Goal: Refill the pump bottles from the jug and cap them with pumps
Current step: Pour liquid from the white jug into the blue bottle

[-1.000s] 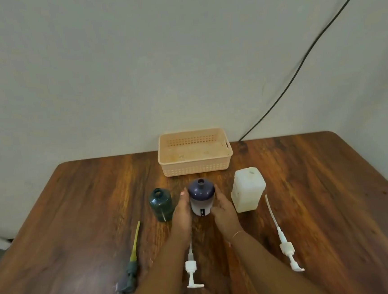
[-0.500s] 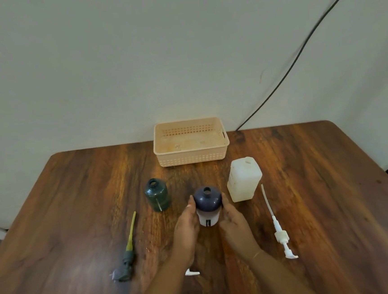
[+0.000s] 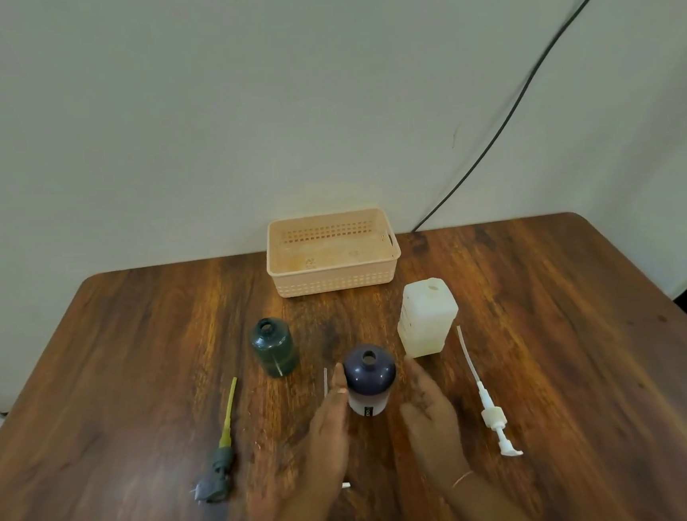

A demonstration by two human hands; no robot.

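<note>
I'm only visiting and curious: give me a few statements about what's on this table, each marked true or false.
1. The purple bottle has a pump on it. False: its neck is open.
2. The basket stands at the far edge of the table. True.
3. The green bottle lies on its side. False: it stands upright.
4. A white pump lies right of the jug. True.
5. The right hand grips the jug. False: it is open, beside the purple bottle.

Person, visible from the forearms down. Item one: left hand point(image 3: 328, 436), bare. Item two: right hand point(image 3: 429, 410), bare. Forearms bare as far as the lower edge of view. Worn: one thin, pale bracelet point(image 3: 462, 477), a single slender strand, on the right wrist. Finer detail blurred.
</note>
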